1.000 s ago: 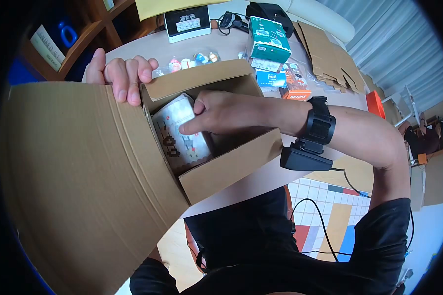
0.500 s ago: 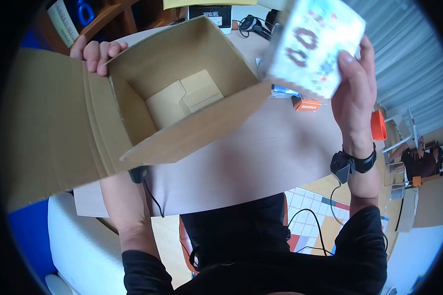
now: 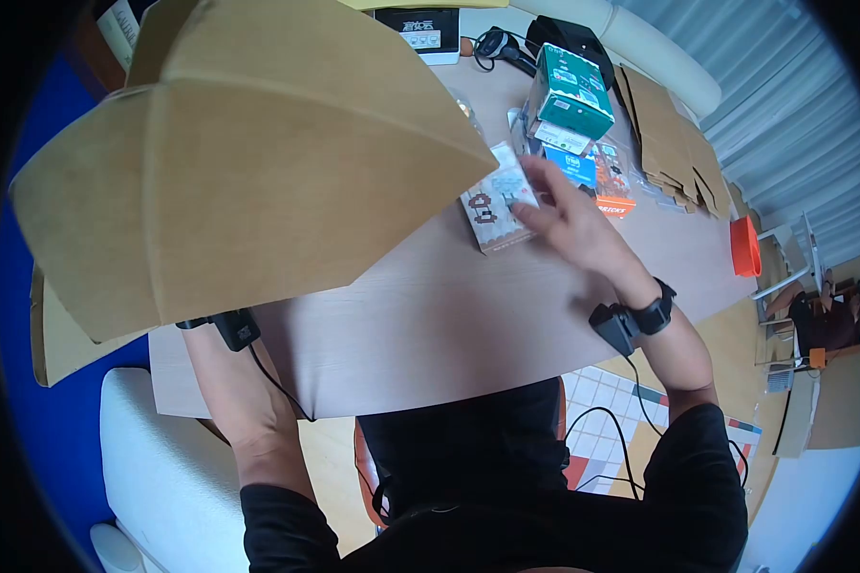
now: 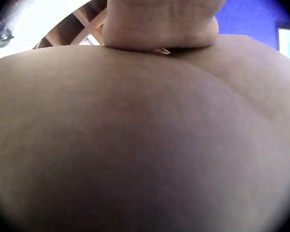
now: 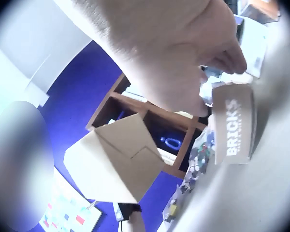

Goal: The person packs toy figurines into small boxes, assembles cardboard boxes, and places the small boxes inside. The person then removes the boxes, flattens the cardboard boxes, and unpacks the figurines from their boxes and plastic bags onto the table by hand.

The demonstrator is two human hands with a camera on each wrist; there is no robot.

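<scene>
A large brown cardboard box [image 3: 258, 172] is raised and tilted over the left of the table, its outer wall toward the head camera. My left hand holds it; the box hides that hand in the head view, and the left wrist view shows the left hand [image 4: 150, 96] close up with a bent finger above. To the right of the box, a small white box with brown sides [image 3: 492, 205] and printed pictures lies on the table. The thumb of my right hand [image 3: 573, 215] overlaps its face, with the fingers at its right side. "BRICKS" is printed on its end in the right wrist view.
Beyond the right hand stand a green box [image 3: 578, 91], a blue box [image 3: 571, 170] and an orange box [image 3: 615, 206]. Flattened cardboard [image 3: 664, 134] lies at the right. A bag of small figures [image 5: 195, 162] sits beside the white box.
My right hand has taken the white box out of the cardboard box, swung it right and lowered it to the table. The cardboard box has been lifted and tipped, hiding its inside.
</scene>
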